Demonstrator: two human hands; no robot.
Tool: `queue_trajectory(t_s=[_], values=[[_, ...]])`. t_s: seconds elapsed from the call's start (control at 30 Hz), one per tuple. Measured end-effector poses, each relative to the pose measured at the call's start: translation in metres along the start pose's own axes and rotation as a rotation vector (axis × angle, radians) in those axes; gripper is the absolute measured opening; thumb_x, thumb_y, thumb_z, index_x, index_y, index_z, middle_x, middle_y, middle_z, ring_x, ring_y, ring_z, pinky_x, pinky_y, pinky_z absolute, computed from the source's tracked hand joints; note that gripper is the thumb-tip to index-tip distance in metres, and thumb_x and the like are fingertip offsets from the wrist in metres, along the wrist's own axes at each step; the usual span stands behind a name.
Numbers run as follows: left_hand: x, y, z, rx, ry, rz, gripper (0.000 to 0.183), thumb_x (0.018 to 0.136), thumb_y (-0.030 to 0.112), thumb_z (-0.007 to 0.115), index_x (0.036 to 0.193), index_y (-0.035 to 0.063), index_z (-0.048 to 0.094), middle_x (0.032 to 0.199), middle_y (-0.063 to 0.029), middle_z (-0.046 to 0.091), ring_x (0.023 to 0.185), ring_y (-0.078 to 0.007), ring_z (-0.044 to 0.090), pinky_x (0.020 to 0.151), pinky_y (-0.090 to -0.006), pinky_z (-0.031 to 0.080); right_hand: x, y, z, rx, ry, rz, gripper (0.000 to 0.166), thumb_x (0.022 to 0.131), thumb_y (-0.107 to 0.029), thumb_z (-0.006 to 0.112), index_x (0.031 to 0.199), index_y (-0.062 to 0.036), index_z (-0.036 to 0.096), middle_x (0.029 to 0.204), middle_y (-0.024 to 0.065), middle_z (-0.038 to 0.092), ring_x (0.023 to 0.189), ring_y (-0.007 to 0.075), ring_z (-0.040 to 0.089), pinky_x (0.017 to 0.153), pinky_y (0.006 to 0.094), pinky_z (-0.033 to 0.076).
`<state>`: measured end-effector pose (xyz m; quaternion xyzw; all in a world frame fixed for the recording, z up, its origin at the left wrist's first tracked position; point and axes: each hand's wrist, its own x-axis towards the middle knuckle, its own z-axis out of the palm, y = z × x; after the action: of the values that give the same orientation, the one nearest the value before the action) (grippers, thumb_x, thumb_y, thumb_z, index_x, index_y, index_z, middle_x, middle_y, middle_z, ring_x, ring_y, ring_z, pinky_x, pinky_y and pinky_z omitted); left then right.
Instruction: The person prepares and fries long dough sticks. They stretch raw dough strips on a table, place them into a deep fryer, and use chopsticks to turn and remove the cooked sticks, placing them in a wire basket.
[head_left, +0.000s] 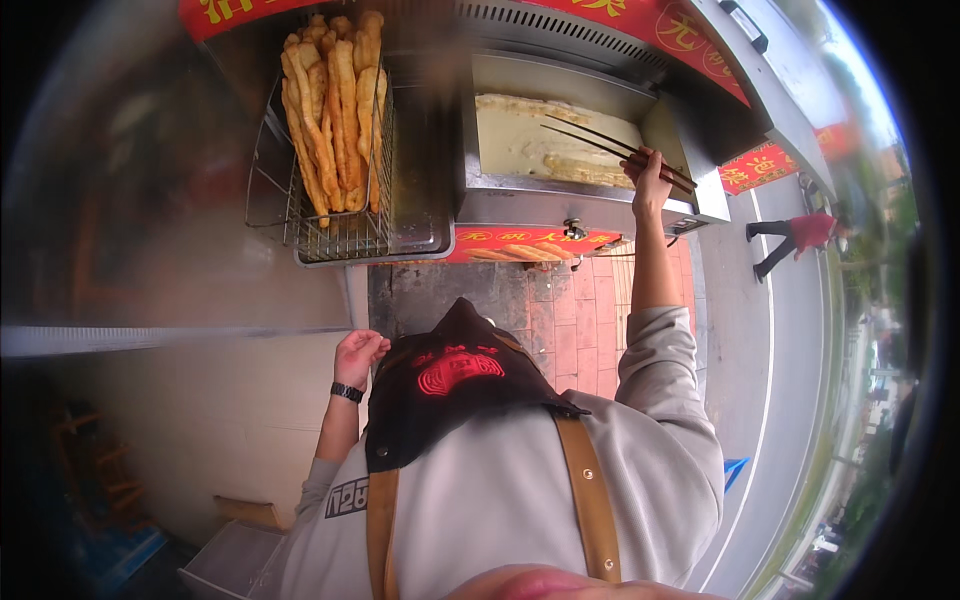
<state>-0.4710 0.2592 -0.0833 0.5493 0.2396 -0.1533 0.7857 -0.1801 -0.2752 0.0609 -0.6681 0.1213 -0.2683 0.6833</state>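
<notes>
My right hand (649, 184) grips a pair of long dark cooking chopsticks (592, 139) over the steel deep fryer (555, 204). The tips reach left across pale oil (514, 142). One long pale dough stick (532, 106) lies along the fryer's far side, and another dough piece (589, 171) floats by the near wall, below the chopsticks. My left hand (360, 356) hangs beside the black apron (427, 382), its fingers curled together with nothing visible in them. Left of the fryer, several golden fried dough sticks (341, 120) stand in a wire basket (341, 236).
The basket stands on a metal tray (424, 236). A valve (575, 229) juts from the fryer's front, above a red printed banner (517, 246). Red paving (574, 322) lies below. At right, a person in red (806, 232) walks along the road (791, 322).
</notes>
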Motion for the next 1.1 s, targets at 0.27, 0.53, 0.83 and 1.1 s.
queue_trajectory(t_s=[0.27,0.53,0.83,1.1], values=[[0.005,-0.033,0.077,-0.004,0.054,0.068,0.011,0.093,0.013,0.065,0.098,0.0038,0.061,0.093,-0.0116,0.071,0.084,-0.0194,0.071,0.075,-0.0302,0.056,0.062,0.064,0.019,-0.034,-0.276,0.032,0.038,0.1,-0.034,0.05,0.121,-0.0035,0.06,0.112,0.014,0.067,0.08,0.0244,0.069,0.069,0.0315,0.057],[-0.118,0.126,-0.039,-0.285,0.757,0.626,0.08,0.088,0.006,0.069,0.151,0.0029,0.019,0.102,-0.0192,0.069,0.09,-0.0261,0.07,0.085,-0.0385,0.057,0.154,0.107,0.049,0.053,-0.482,0.071,0.039,0.1,-0.025,0.052,0.114,0.0105,0.057,0.101,0.0213,0.062,0.083,0.0305,0.066,0.073,0.0374,0.062],[-0.233,0.262,0.032,0.11,0.896,1.267,0.081,0.093,0.008,0.064,0.153,-0.0009,0.01,0.093,-0.0118,0.07,0.092,-0.0175,0.068,0.091,-0.0312,0.051,0.176,0.043,0.056,0.135,-0.326,0.15,0.035,0.096,-0.019,0.055,0.098,0.0163,0.056,0.096,0.0251,0.059,0.083,0.0351,0.066,0.076,0.0393,0.065],[-0.054,-0.064,0.0,-0.129,0.618,0.107,0.029,0.089,0.005,0.065,0.117,-0.0011,0.058,0.097,-0.0177,0.071,0.08,-0.0234,0.072,0.068,-0.0314,0.058,0.128,0.024,0.02,-0.044,-0.381,0.043,0.032,0.094,-0.03,0.061,0.099,0.001,0.063,0.075,0.0031,0.054,0.058,0.0112,0.048,0.05,0.0237,0.04]])
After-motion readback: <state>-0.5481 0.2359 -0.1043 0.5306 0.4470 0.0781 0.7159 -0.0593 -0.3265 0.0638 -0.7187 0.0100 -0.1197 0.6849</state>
